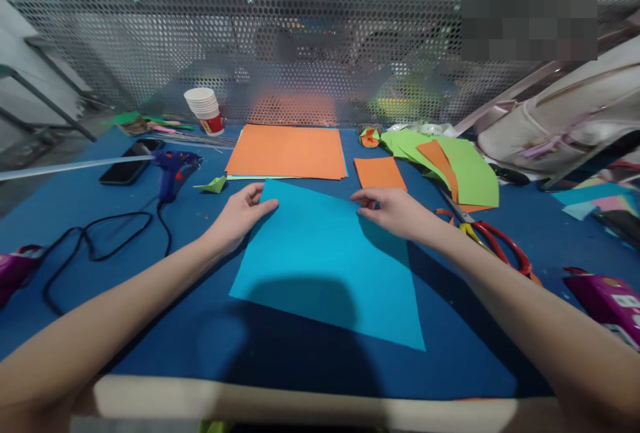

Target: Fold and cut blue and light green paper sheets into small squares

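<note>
A sheet of bright blue paper (320,253) lies slightly askew in front of me, shaded in places by shadows. My left hand (243,213) pinches its far left corner, thumb on top and fingers curled at the edge. At the far edge, toward the right, my right hand (387,208) has its thumb and fingers closed around the paper's margin and hides the far right corner. Just beyond the sheet are a stack of orange paper (293,151) and a smaller orange square (380,173).
Left: a blue glue gun (170,170) with a black cord, a phone (127,163), a folded green paper piece (215,184) and stacked paper cups (204,110). Right: red-handled scissors (493,236), green paper sheets (467,166) and a pale bag (560,113). A perforated metal panel (225,40) stands behind.
</note>
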Demonstrator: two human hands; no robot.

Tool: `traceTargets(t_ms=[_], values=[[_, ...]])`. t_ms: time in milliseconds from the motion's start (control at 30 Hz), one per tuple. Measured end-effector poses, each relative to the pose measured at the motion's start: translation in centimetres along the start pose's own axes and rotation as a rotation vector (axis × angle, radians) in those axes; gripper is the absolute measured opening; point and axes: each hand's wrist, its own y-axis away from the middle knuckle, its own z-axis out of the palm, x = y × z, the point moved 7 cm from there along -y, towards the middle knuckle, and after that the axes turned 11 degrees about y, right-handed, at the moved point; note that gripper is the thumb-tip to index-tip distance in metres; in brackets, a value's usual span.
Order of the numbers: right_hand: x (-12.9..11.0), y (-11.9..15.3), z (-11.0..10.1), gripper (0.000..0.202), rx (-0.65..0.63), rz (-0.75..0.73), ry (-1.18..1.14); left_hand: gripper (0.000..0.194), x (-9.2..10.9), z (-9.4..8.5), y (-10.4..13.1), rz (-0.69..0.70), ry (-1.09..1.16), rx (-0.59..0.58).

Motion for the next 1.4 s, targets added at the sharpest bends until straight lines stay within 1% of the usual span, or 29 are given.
traceTargets(t_ms=[67, 133, 200, 233, 300, 367, 433, 500, 600, 700, 733, 833, 933, 1033, 1133, 1200, 1267, 1333, 1400], values=[[-0.9, -0.4, -0.8, 0.03, 0.11, -0.07, 0.03, 0.025, -0.4, -0.2, 0.1, -0.038, 0.082, -0.002], [-1.4, -0.3, -1.9, 0.031, 0.243, -0.1, 0.05, 0.02, -0.4, -0.9, 0.4, -0.034, 0.166, 0.05], [-1.2, 0.3, -2.6, 0.034, 0.338, -0.066, 0.053, 0.019, -0.4, -1.6, 1.0, -0.048, 0.267, 0.118], [-0.8, 0.6, -2.7, 0.034, 0.358, -0.036, 0.047, 0.019, -0.5, -1.8, 1.5, -0.066, 0.308, 0.148], [0.2, 1.3, -2.6, 0.037, 0.362, 0.039, 0.025, 0.017, -0.6, -2.2, 2.5, -0.111, 0.365, 0.211], [1.7, 1.7, -2.1, 0.042, 0.331, 0.141, -0.033, 0.015, -0.8, -2.4, 3.6, -0.15, 0.4, 0.264], [3.4, 2.0, -1.1, 0.046, 0.274, 0.267, -0.159, 0.014, -0.9, -2.4, 4.6, -0.19, 0.426, 0.3], [4.5, 1.9, 0.0, 0.047, 0.215, 0.353, -0.297, 0.013, -0.9, -2.3, 5.4, -0.22, 0.448, 0.325], [4.9, 1.2, 1.2, 0.05, 0.176, 0.373, -0.401, 0.012, -0.8, -2.0, 6.2, -0.221, 0.461, 0.34], [4.9, 0.5, 1.7, 0.056, 0.18, 0.384, -0.426, 0.013, -1.2, -2.0, 6.6, -0.214, 0.461, 0.348], [4.9, 0.3, 1.8, 0.055, 0.184, 0.386, -0.433, 0.014, -1.4, -2.0, 6.6, -0.216, 0.459, 0.349], [5.0, 0.0, 1.8, 0.04, 0.202, 0.366, -0.448, 0.017, -2.1, -2.2, 6.5, -0.195, 0.437, 0.313], [5.3, 0.2, 1.0, 0.026, 0.249, 0.324, -0.424, 0.022, -1.9, -2.7, 6.1, -0.117, 0.399, 0.295], [5.4, 0.6, -0.2, 0.022, 0.286, 0.267, -0.367, 0.032, -1.0, -2.9, 5.5, -0.069, 0.332, 0.268], [5.3, 0.7, -1.4, 0.019, 0.301, 0.208, -0.31, 0.043, -0.3, -2.7, 4.8, -0.083, 0.194, 0.188], [5.2, 0.5, -2.2, 0.017, 0.322, 0.183, -0.275, 0.049, -0.3, -2.3, 4.6, -0.104, 0.104, 0.142], [5.1, 0.2, -2.9, 0.015, 0.35, 0.169, -0.248, 0.051, -0.6, -1.7, 4.8, -0.15, 0.054, 0.09], [5.0, -0.2, -3.4, 0.015, 0.38, 0.162, -0.23, 0.05, -1.4, -0.8, 5.4, -0.258, 0.023, 0.018], [4.7, -0.5, -3.8, 0.016, 0.413, 0.156, -0.223, 0.047, -2.3, 0.3, 6.3, -0.399, -0.021, -0.088]])
